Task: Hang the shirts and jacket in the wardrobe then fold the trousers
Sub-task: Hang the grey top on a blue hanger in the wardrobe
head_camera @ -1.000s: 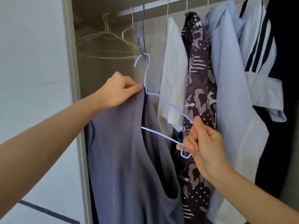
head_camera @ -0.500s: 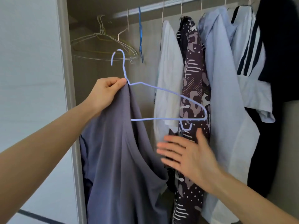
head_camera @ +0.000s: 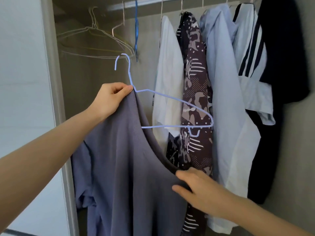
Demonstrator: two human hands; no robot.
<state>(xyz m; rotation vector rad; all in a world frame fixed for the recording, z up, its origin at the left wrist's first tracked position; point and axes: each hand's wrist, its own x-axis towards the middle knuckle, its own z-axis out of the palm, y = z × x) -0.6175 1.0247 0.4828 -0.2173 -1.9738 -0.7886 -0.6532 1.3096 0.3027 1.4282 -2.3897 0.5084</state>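
My left hand [head_camera: 111, 97] pinches the neck of a pale blue wire hanger [head_camera: 172, 97] together with the top edge of a grey-purple shirt [head_camera: 126, 167]. Only the hanger's left side is inside the shirt; its right arm sticks out bare in front of the hung clothes. The shirt droops below, its neckline sagging to the right. Lower down, my right hand [head_camera: 199, 188] takes hold of that sagging neckline edge, with the fingertips tucked over the cloth. The hanger's hook is free, below the wardrobe rail [head_camera: 146, 2].
Several empty wire hangers [head_camera: 95, 41] and a blue hanger [head_camera: 136, 31] hang on the rail at left. To the right hang a white shirt [head_camera: 168, 79], a patterned dark shirt [head_camera: 196, 86], a light blue shirt [head_camera: 225, 99], a striped top [head_camera: 250, 53] and a black garment [head_camera: 283, 51]. The wardrobe frame [head_camera: 51, 82] stands left.
My right hand let go of the hanger's right end and dropped down to the shirt's neckline. The hanger swung level in my left hand, which lowered slightly.
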